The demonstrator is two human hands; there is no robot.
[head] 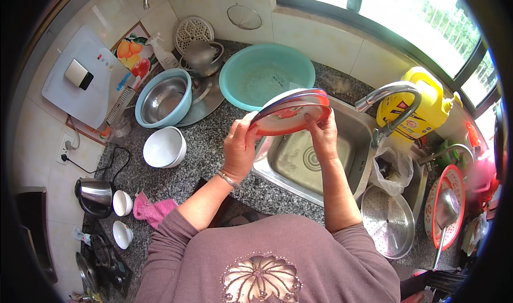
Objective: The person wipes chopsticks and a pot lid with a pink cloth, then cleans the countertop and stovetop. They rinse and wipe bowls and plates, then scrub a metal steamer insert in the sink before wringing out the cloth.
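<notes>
Both my hands hold a small stack of enamel-look plates (286,118), with red and blue rims and a red flower pattern, tilted above the left edge of the sink. My left hand (239,149) grips the stack's left edge. My right hand (322,137) grips its right edge, the thumb on the front plate's inner face. Beneath them lies the stainless steel sink (346,179). Just behind the plates stands a large turquoise plastic basin (256,76). White bowls (163,147), nested together, sit on the counter to the left of my left hand.
A chrome faucet (417,102) arches beside a yellow detergent jug (421,94). A steel steamer tray (388,223) and a red-rimmed basin (435,223) with a ladle stand right. Left are a blue basin (187,102) holding a metal bowl, a pink cloth (154,209) and an electric kettle (95,197).
</notes>
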